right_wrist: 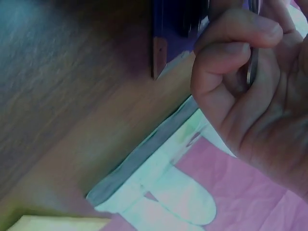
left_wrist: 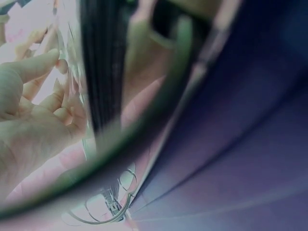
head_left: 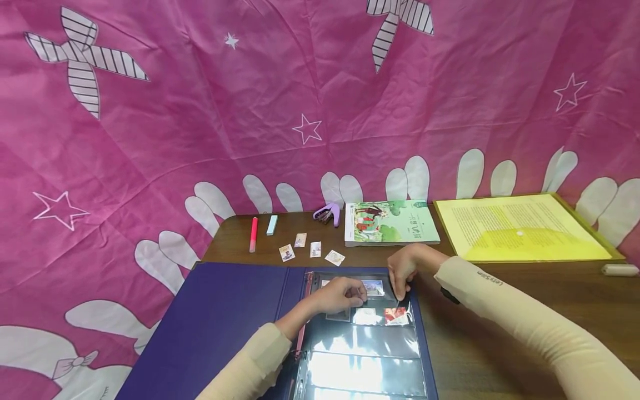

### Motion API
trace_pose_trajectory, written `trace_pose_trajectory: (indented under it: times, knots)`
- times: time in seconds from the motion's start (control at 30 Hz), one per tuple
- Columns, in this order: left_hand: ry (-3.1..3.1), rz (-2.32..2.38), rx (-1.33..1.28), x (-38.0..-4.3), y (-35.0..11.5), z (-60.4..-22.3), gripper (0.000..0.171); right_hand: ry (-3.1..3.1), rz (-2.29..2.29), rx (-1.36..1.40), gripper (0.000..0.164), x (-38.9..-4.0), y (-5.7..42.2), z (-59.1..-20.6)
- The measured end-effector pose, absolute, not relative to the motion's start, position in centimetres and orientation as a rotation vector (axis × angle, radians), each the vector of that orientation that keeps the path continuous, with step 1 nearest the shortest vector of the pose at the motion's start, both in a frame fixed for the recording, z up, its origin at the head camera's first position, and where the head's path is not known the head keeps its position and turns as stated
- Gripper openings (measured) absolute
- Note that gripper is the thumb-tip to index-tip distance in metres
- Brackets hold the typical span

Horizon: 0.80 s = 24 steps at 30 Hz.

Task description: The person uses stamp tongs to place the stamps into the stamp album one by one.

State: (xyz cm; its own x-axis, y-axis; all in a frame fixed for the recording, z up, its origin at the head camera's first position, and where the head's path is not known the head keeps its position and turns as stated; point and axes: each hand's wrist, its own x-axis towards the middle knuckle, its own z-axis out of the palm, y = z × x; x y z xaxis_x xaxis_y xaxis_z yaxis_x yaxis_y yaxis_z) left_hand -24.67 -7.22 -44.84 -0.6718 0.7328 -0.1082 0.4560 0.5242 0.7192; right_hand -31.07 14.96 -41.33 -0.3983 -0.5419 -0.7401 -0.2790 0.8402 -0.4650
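My left hand [head_left: 340,294] is over the upper part of a clear-pocketed album page [head_left: 367,340], its thumb and bent fingers pinching the lip of a clear pocket. In the left wrist view those fingers [left_wrist: 41,72] curl against the shiny plastic. My right hand [head_left: 404,271] grips slim metal tweezers [right_wrist: 252,67], their tip pointing down at a red and white stamp [head_left: 396,316] in the second row. More stamps show in the pockets, among them a blue one [head_left: 373,288] in the top row, partly covered by my left hand.
The album's dark blue cover [head_left: 225,311] spreads open to the left. Beyond it lie several loose stamps [head_left: 315,249], a red pen [head_left: 253,234], a light blue stick [head_left: 272,225], a purple stapler [head_left: 328,214], a green book [head_left: 392,223] and a yellow folder [head_left: 520,228]. A pink curtain hangs behind.
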Motion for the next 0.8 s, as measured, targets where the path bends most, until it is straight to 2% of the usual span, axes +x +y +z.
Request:
trace_pose_trajectory:
  times: [0.8]
  knots:
    - [2.358, 0.953, 0.964, -24.6, -7.2, -44.8, 0.007, 2.014, -0.533, -0.606, 0.017, -30.5, 16.3, -42.7]
